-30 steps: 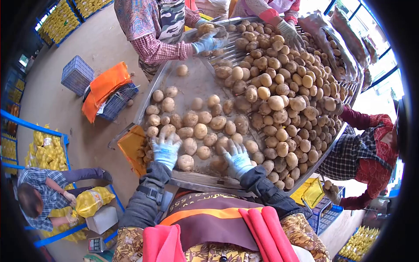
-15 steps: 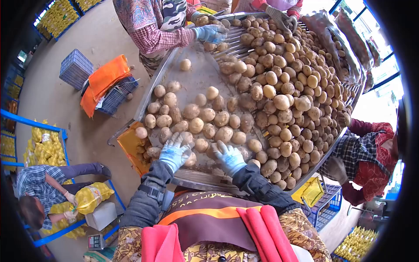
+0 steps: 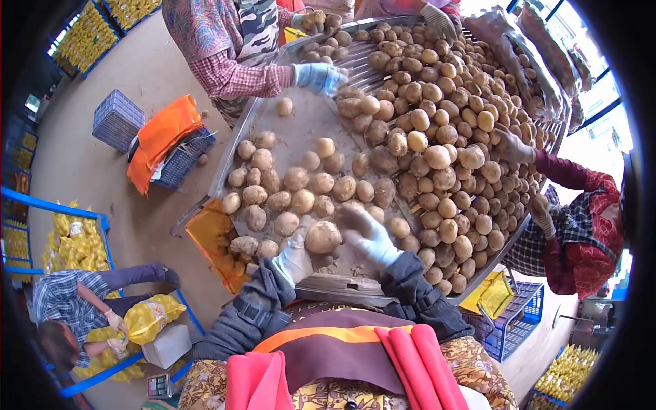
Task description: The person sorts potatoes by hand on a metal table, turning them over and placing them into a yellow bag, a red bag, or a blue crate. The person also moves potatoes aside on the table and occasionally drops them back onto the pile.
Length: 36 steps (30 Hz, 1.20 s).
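Observation:
Many potatoes (image 3: 437, 157) lie on a metal sorting table (image 3: 301, 130), heaped on the right and in a looser group in front of me. One larger potato (image 3: 323, 237) is between my two hands near the front edge. My left hand (image 3: 295, 256), in a pale glove, touches its left side, thumb and fingers closed in against it. On its right is my right hand (image 3: 369, 236), gloved, fingers spread and somewhat blurred, with nothing visible in it. An orange mesh bag (image 3: 207, 232) with potatoes hangs at the table's left corner.
A co-worker's gloved hand (image 3: 320, 78) is over the table's far side. Another co-worker's hand (image 3: 514, 146) reaches onto the heap from the right. Blue crates (image 3: 119, 120) stand on the floor at left. A person (image 3: 75, 307) handles a yellow potato bag (image 3: 152, 318) lower left.
Both hands have drawn nearer the front edge, with a large potato now between them. Some potatoes at left have shifted. The right co-worker's arm has reached onto the heap.

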{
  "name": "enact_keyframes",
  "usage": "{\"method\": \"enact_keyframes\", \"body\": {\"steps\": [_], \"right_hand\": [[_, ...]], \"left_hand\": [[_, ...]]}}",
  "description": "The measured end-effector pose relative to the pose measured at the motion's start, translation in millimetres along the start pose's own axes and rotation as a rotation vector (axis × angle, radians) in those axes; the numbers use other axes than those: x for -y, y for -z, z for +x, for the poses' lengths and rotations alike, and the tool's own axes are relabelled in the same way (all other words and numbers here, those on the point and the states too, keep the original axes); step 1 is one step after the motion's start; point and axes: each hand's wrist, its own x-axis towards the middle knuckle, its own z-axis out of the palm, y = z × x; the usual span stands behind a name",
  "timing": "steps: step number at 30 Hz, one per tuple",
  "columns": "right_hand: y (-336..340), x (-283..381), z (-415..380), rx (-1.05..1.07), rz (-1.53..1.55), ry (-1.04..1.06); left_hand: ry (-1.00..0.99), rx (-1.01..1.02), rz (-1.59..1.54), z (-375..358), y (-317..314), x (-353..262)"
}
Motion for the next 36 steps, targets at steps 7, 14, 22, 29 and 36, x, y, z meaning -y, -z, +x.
{"method": "enact_keyframes", "body": {"steps": [7, 14, 22, 29, 36], "right_hand": [[-41.7, 51.3, -0.8, 0.139, -1.086, 0.696], [-62.8, 45.5, 19.6, 0.078, -1.169, 0.158], [9.5, 1.6, 26.4, -0.270, -0.448, -0.074], [-50.9, 26.7, -12.1, -0.133, -0.884, 0.458], [-23.9, 11.0, 4.1, -0.250, -0.453, 0.075]], "left_hand": [[-0.298, 0.519, -0.171, 21.3, 8.4, 25.9], [-0.443, 0.163, 0.475, 23.1, 0.8, 37.9], [-0.107, 0.268, -0.001, -16.2, -9.2, 21.7], [-0.400, 0.315, 0.096, -1.0, -10.9, 40.3], [-0.087, 0.168, 0.036, -12.1, -26.9, 25.2]]}}
